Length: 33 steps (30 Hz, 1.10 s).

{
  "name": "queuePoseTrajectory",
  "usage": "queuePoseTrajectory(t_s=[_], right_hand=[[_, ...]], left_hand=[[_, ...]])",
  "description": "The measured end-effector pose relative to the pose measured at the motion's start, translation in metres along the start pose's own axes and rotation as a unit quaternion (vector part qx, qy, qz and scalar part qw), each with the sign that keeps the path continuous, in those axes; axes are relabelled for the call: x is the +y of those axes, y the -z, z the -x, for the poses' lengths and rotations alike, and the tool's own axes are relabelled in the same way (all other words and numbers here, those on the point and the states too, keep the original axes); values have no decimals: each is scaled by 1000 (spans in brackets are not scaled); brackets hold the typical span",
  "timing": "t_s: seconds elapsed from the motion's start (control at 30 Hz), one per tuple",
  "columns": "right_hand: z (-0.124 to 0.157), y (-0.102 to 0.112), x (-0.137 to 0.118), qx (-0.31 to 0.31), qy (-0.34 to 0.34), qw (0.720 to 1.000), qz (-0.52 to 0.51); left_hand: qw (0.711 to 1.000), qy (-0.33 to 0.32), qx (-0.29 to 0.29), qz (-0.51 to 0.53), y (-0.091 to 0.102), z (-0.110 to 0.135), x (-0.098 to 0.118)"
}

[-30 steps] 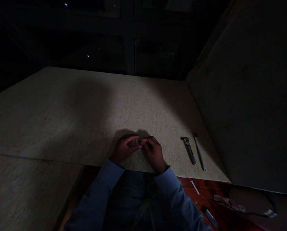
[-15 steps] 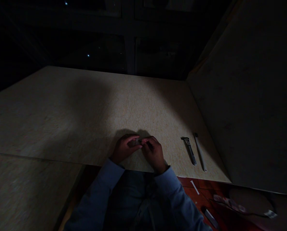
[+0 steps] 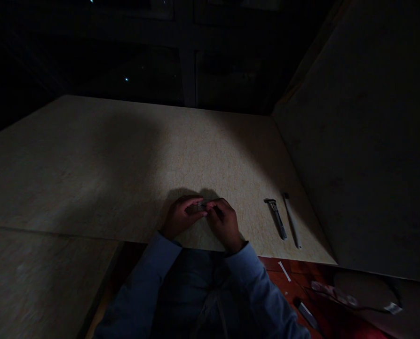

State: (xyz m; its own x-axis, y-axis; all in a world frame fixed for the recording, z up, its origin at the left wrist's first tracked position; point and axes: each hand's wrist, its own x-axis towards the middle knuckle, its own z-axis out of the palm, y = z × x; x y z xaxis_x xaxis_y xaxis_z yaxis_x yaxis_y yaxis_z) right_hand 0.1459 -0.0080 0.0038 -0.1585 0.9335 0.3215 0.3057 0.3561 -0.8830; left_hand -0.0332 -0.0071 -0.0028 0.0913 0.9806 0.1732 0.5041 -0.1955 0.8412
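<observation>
Near the front edge of the stone-like tabletop, my left hand and my right hand meet at the fingertips. Between my left thumb and fingers sits a small, dark, partly see-through object; its kind is too dim to make out. My right fingers are pinched together at its right end, and what they grip is hidden. To the right lie a razor with its head pointing away from me and, beside it, a toothbrush with dark bristles and a pale handle.
A dark upright panel borders the tabletop on the right. Below the front edge, a white strip, a dark object with a pale stripe and a cable lie on the reddish floor. Dark window panes stand behind.
The view has shifted very slightly. Both hands keep nearly the same pose around the small object, and the razor and toothbrush lie as before.
</observation>
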Motion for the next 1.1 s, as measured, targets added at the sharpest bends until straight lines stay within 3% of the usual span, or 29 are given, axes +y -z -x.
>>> queuePoseTrajectory(t_s=[1.1], right_hand=[[-1, 0, 0, -1, -2, 1000, 0]], left_hand=[[1000, 13, -2, 12, 1, 0, 0]])
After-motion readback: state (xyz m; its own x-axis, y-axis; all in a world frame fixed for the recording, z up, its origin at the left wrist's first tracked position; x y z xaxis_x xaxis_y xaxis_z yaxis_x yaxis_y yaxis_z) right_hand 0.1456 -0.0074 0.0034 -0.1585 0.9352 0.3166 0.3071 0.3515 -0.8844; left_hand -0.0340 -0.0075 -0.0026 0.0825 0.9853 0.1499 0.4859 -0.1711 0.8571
